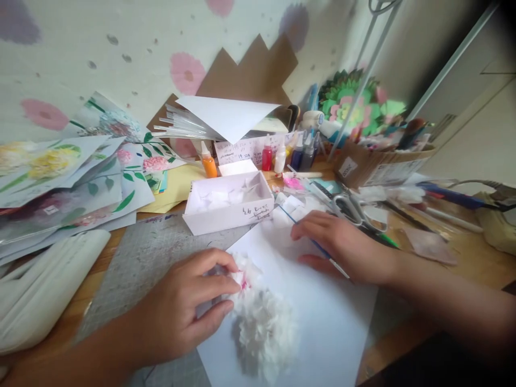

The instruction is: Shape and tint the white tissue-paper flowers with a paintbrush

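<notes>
My left hand (189, 301) is at a small ruffled white paper flower (250, 270) with a pink-stained middle, its curled fingertips on the petals. Just below, touching or overlapping it, a larger fluffy white flower (268, 333) lies on the white paper sheet (322, 328). Over the right part of the sheet, my right hand (330, 242) has its fingers closed around a thin blue stick (320, 248). One end of the stick, pale and shiny, points down toward me; whether it is a brush is too blurred to tell.
Behind the sheet stands an open white box (226, 215) with white pieces inside. Further back are an orange bottle (208, 164), a red bottle (266, 155) and scissors (349, 207). A cardboard box (379, 166) of tools is at right, flower cards (72, 183) at left.
</notes>
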A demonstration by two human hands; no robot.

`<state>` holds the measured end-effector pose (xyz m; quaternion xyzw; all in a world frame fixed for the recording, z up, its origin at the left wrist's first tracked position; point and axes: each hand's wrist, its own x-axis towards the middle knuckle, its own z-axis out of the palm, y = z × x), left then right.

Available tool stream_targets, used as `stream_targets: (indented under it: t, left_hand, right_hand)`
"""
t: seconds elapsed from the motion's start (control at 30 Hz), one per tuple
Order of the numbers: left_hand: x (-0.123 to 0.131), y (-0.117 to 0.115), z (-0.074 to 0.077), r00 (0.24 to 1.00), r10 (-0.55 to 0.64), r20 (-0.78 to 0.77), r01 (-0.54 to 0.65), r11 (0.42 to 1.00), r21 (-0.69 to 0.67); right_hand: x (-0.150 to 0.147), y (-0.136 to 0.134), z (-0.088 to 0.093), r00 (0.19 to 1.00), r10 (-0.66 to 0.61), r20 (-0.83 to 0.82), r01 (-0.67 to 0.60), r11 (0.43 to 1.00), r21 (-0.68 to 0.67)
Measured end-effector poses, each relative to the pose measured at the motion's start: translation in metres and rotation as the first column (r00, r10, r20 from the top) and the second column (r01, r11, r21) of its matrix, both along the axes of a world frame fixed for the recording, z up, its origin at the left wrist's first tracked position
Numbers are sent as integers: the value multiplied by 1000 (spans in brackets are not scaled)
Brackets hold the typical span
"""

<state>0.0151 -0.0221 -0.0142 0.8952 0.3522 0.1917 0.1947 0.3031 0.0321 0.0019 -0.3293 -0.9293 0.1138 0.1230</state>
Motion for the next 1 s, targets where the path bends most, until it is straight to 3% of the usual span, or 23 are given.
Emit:
stream_targets:
  t: [0.2, 0.37, 0.47, 0.67, 0.73, 0.8, 0.9, 1.0]
  left_hand:
    - [1, -1, 3, 999, 7, 43, -7, 1000, 19]
    - [1, 0, 0, 997, 5, 78, -9, 999, 46]
    - [1, 1, -2, 996, -3, 90, -2, 998, 58]
    - [2, 3, -1, 996, 1, 89, -5, 999, 53]
    - [2, 3, 0, 997, 6, 82, -10, 999, 50]
    - [1, 3, -1, 997, 15, 78, -19, 998, 51]
    - [-1, 4, -2, 996, 16, 88, -20, 999, 47]
    - [-2, 4, -2, 996, 16, 92, -20, 999, 42]
  right_hand:
    - [-15, -2, -11, 996, -62, 58, 56, 993, 100]
    - [-24, -17, -10, 966, -25, -258, 56, 992, 114]
    - [-43, -31, -6, 914, 79, -399, -50, 995, 81]
    - [-72, -38, -3, 907, 281, -312, -297, 955, -4]
    - [-68, -36, 0, 885, 238, -400, -285, 956, -62]
    - [-60, -34, 5, 843, 90, -530, -215, 960, -178]
    - [-48, -32, 11, 764, -135, -631, -149, 914, -376]
    - [-44, -31, 16, 751, -186, -633, -102, 916, -389]
